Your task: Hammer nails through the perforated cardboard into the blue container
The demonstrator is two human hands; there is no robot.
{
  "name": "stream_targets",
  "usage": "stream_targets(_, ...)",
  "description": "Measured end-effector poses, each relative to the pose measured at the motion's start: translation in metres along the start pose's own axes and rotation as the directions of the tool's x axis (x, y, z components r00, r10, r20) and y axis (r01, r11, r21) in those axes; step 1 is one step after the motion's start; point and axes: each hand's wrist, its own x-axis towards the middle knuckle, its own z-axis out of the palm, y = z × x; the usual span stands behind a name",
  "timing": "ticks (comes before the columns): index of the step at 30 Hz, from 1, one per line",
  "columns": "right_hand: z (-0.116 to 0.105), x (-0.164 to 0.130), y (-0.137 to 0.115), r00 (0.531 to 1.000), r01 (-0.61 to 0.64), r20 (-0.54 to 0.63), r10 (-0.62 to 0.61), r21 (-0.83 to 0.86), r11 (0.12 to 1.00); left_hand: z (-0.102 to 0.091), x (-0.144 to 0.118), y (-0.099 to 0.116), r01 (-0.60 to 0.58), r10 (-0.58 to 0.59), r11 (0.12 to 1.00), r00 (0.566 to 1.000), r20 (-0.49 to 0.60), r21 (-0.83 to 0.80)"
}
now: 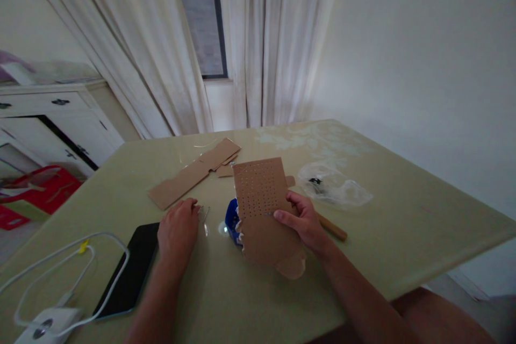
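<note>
Head view: my right hand (305, 220) pinches the perforated cardboard sheet (264, 209) by its right edge, holding it upright above the bench (403, 215), just in front of a blue object (231, 219). My left hand (178, 230) rests loosely curled, palm down, holding nothing that I can see, beside a dark tablet (131, 271). I judge the sheet light, fairly stiff yet creasable, its torn lower edge weak; the intact side edges offer the best hold.
</note>
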Motion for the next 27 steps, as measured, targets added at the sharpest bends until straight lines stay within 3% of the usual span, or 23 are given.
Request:
stream_targets(1,0.000,0.000,0.000,1.000,-0.001,0.010,0.000,0.019,1.000,0.001,-0.003,0.006,-0.093,0.081,0.990,0.990,-0.111,-0.107)
stream_targets(2,0.000,-0.001,0.001,1.000,-0.003,0.019,0.002,0.044,0.999,0.001,-0.007,0.014,-0.230,0.177,0.949,0.954,-0.241,-0.217)
stream_targets(4,0.001,-0.002,0.001,1.000,-0.007,0.028,0.005,0.089,0.996,0.001,-0.020,0.032,-0.492,0.337,0.799,0.843,-0.420,-0.347)
stream_targets(6,0.002,-0.004,0.001,1.000,0.001,0.031,-0.004,0.114,0.994,0.002,-0.036,0.052,-0.650,0.460,0.659,0.746,-0.482,-0.377)
stream_targets(9,0.002,-0.006,-0.001,0.998,-0.002,0.066,-0.006,0.123,0.992,0.004,-0.054,0.071,-0.734,0.523,0.539,0.676,-0.519,-0.413)
stream_targets(14,0.000,-0.007,-0.001,0.992,-0.055,0.115,0.045,0.088,0.995,0.006,-0.061,0.078,-0.753,0.512,0.474,0.658,-0.553,-0.456)
stream_targets(20,-0.003,-0.005,0.002,0.979,-0.070,0.195,0.061,0.039,0.997,0.006,-0.062,0.076,-0.756,0.499,0.454,0.654,-0.568,-0.471)
stream_targets(25,-0.002,-0.004,0.000,0.965,-0.067,0.255,0.061,0.012,0.998,0.007,-0.066,0.074,-0.733,0.464,0.458,0.680,-0.568,-0.503)
stream_targets(27,0.000,-0.004,-0.001,0.966,-0.059,0.252,0.062,-0.020,0.998,0.007,-0.067,0.074,-0.747,0.470,0.449,0.664,-0.582,-0.490)
